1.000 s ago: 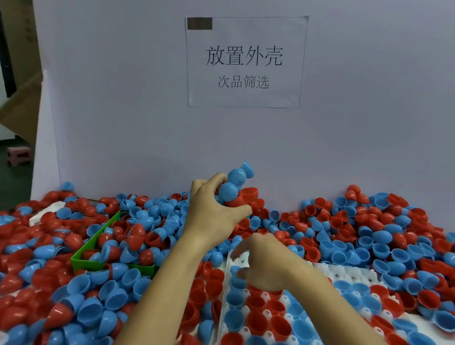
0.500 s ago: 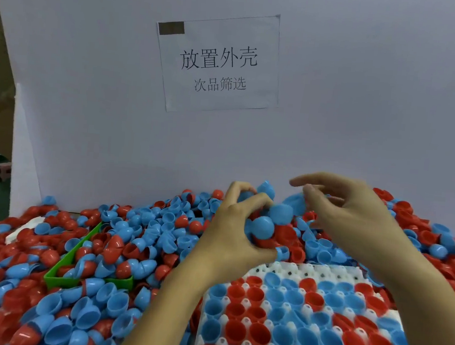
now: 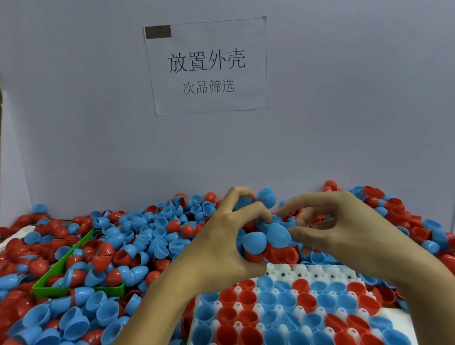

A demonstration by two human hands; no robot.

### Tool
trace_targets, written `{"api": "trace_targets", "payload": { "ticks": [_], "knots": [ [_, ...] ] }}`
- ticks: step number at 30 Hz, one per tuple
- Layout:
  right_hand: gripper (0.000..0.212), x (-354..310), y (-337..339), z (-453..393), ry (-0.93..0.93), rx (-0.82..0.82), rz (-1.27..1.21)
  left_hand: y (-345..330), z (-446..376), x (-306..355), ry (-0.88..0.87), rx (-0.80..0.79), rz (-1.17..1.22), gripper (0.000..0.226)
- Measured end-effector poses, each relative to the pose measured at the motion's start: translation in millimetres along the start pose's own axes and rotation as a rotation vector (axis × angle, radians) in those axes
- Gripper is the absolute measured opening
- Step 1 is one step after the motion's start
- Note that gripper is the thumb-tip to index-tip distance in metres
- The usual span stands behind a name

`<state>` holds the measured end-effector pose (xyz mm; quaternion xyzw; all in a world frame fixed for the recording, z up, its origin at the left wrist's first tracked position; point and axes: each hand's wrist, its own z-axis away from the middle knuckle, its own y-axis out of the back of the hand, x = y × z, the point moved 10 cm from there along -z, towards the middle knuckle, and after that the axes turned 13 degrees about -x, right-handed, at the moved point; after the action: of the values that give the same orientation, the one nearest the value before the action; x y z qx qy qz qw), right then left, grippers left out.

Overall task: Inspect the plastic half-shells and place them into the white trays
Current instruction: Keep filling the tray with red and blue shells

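My left hand (image 3: 229, 235) grips a clutch of blue and red half-shells (image 3: 254, 243) above the far edge of the white tray (image 3: 294, 271). One more blue shell (image 3: 266, 196) sticks up behind its fingers. My right hand (image 3: 345, 232) meets it from the right, thumb and fingertips pinching a blue half-shell (image 3: 278, 234) in that clutch. The tray holds rows of red and blue shells, open side up, with a few bare white sockets along its far row.
Loose red and blue half-shells (image 3: 144, 228) are heaped over the table on the left, behind and on the right. A green bin (image 3: 53, 290) with shells sits at the left. A white board with a paper sign (image 3: 205, 66) walls off the back.
The right hand rose from the tray, reached to the left hand and now pinches a blue shell there. The left hand stays raised with its clutch. The view shifted right and down.
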<state>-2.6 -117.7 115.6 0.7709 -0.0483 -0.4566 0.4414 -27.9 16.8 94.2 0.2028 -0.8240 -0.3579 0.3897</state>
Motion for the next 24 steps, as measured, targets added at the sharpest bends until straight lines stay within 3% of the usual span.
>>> {"api": "trace_targets", "payload": {
  "ticks": [9,16,21,24],
  "knots": [
    [0.018,3,-8,-7,-0.036,0.025,0.284,-7,0,-3,0.044,-0.058,-0.008,0.057],
    [0.021,6,6,-4,-0.025,0.114,0.205,-4,-1,-3,0.041,-0.026,0.004,0.081],
    [0.021,8,23,4,-0.029,0.231,0.153,7,3,-3,0.026,0.035,0.038,0.051],
    [0.013,18,37,11,-0.045,0.293,0.127,14,4,-3,0.031,0.066,0.077,0.049]
  ]
}}
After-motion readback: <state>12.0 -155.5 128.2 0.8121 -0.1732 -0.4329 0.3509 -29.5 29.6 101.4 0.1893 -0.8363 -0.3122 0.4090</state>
